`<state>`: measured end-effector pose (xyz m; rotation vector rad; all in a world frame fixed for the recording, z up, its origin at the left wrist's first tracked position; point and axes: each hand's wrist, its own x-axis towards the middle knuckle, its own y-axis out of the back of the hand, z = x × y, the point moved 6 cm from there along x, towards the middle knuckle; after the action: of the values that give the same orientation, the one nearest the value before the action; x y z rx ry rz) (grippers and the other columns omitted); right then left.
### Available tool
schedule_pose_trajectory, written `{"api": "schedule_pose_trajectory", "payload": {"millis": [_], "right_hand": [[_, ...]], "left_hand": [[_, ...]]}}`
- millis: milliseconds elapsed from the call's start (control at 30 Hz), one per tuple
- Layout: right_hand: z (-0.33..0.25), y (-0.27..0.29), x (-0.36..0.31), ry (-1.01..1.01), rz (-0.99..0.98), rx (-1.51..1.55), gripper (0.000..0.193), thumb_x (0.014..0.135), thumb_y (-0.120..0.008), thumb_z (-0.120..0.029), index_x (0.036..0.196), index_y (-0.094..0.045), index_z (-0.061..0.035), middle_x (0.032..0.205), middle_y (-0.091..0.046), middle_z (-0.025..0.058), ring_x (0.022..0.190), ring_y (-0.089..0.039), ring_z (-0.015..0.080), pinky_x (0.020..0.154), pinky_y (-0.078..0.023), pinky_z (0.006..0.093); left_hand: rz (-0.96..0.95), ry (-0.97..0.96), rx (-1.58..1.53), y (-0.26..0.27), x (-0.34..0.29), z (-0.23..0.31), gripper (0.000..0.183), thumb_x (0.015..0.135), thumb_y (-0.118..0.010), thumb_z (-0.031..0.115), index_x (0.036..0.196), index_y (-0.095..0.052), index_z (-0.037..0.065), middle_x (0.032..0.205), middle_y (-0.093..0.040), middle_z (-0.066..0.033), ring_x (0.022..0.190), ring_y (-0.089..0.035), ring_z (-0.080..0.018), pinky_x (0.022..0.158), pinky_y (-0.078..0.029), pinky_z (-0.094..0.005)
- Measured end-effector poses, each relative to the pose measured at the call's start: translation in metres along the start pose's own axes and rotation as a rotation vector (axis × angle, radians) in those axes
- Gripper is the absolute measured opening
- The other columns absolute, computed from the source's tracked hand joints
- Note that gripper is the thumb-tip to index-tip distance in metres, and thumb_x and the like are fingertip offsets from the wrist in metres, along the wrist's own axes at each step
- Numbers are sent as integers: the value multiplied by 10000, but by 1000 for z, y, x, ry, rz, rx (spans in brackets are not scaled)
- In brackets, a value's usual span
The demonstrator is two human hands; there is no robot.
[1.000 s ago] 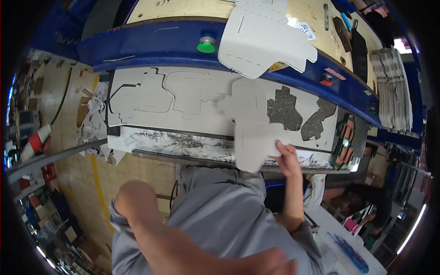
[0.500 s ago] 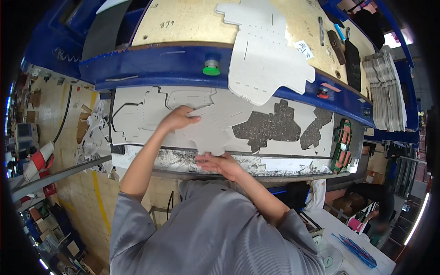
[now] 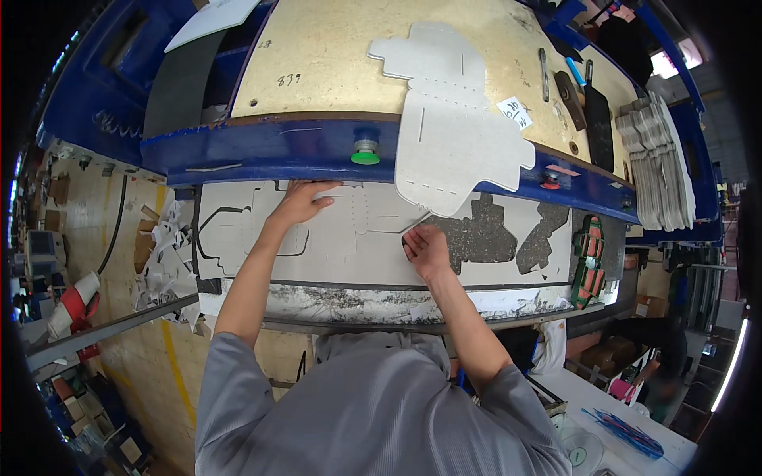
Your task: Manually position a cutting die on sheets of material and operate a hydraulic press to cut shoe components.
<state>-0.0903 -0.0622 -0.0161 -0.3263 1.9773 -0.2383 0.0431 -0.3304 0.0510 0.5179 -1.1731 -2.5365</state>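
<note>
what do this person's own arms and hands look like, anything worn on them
The grey sleeves are short and belong to a finely ribbed grey shirt. The forearms are bare; the left hand and right hand wear no gloves, and no watch shows.

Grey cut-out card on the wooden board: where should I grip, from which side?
Probably by the rounded near end of the grey cut-out card, from the person's side: that end appears to jut past the blue rail, likely leaving room for a pinch.
</note>
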Motion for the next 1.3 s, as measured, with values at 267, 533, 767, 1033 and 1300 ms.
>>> {"api": "schedule_pose_trajectory", "payload": {"millis": [267, 533, 767, 1033, 1300], "right_hand": [[-5, -7, -3, 43, 87, -143, 174, 784, -726, -247, 859, -601, -151, 810, -549, -19, 694, -493, 127, 681, -408, 291], [-8, -30, 7, 173, -270, 27, 163, 833, -740, -67, 840, -608, -161, 738, -570, -71, 591, -427, 53, 589, -357, 219], [-9, -18, 1, 185, -352, -37, 129, 848, -740, -109, 850, -613, -135, 796, -636, -48, 686, -553, 45, 649, -420, 201], [-1, -14, -35, 640, -80, -597, 311, 805, -752, -86, 1057, -630, 47, 914, -682, 67, 867, -613, 121, 785, -478, 245], [-2, -6, -7, 587, -141, -920, 201, 805, -714, -82, 967, -669, 27, 862, -700, 72, 758, -625, 129, 693, -492, 274]], "left_hand": [[-37, 58, 34, -8, 4, -12, 359, 909, -646, 310, 1267, -637, 282, 1365, -554, -70, 1347, -385, -259, 1150, -129, -442], [-39, 54, -21, -3, 6, -7, 474, 873, -651, 493, 1280, -625, 250, 1364, -548, -118, 1356, -378, -283, 1153, -137, -448], [-110, 87, -255, 4, 18, -6, 687, 794, -724, 529, 1311, -573, 102, 1370, -537, -152, 1298, -460, -320, 1069, -364, -386], [46, 298, -164, 6, 21, -17, 685, 780, -767, 468, 1306, -570, 76, 1346, -560, -141, 1276, -492, -278, 1049, -400, -341], [100, 260, -383, 4, 27, -23, 618, 807, -755, 371, 1310, -556, 71, 1344, -562, -136, 1254, -508, -268, 1043, -402, -343]]}}
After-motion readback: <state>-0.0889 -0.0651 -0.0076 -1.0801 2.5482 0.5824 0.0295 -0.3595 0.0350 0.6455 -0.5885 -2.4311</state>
